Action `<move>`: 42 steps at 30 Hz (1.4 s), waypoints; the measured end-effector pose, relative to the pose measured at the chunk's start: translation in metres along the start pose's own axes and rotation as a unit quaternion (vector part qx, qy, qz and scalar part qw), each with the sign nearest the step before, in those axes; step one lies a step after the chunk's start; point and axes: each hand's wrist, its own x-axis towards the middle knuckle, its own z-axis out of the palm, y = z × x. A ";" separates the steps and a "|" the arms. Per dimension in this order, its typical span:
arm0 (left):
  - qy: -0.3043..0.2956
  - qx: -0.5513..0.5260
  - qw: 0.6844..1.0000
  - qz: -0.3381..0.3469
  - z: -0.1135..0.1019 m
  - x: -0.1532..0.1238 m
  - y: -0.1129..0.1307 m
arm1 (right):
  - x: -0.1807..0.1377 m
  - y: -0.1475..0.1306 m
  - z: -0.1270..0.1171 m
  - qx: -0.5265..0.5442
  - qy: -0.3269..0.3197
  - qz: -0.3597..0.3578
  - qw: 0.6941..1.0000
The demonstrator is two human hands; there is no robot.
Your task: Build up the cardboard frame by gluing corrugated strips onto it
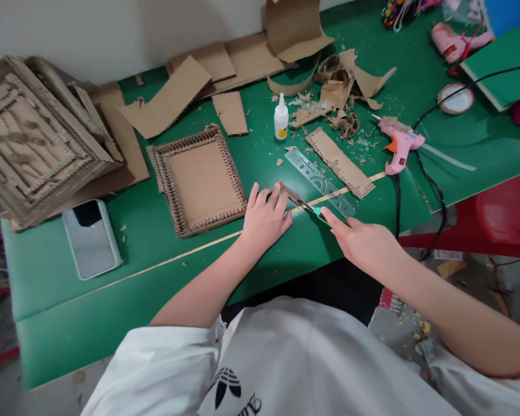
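My left hand (pixel 266 215) rests on the green table with its fingers spread, at the near end of a narrow corrugated cardboard strip (pixel 290 193). My right hand (pixel 364 240) is closed around a teal-handled craft knife (pixel 317 211), its blade pointing left at the strip. Exactly where the blade meets the cardboard is too small to tell. Just left of my left hand lies a cardboard frame (pixel 239 173) with a ridged corrugated border. A clear plastic ruler (pixel 314 176) and a flat cardboard piece (pixel 340 163) lie beyond the knife.
A white glue bottle (pixel 281 118) stands upright near cardboard scraps (pixel 338 86). At right lie a pink glue gun (pixel 401 144) with black cable and a tape roll (pixel 456 99). A phone (pixel 92 240) and stacked cardboard frames (pixel 39 138) are at left; a red stool (pixel 502 214) is at right.
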 end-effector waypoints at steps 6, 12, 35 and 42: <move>0.003 -0.009 1.000 -0.002 -0.001 -0.001 0.001 | -0.007 0.000 0.005 -0.006 0.022 -0.002 1.000; 0.020 -0.035 0.996 0.074 0.002 -0.003 0.001 | -0.006 0.000 0.008 -0.012 0.036 -0.005 0.999; 0.001 -0.046 0.995 0.083 0.005 -0.001 0.001 | -0.016 0.012 0.016 0.035 0.099 -0.004 0.994; -0.020 -0.055 0.996 0.069 0.001 -0.001 0.000 | 0.007 0.008 -0.007 0.079 0.132 0.002 0.988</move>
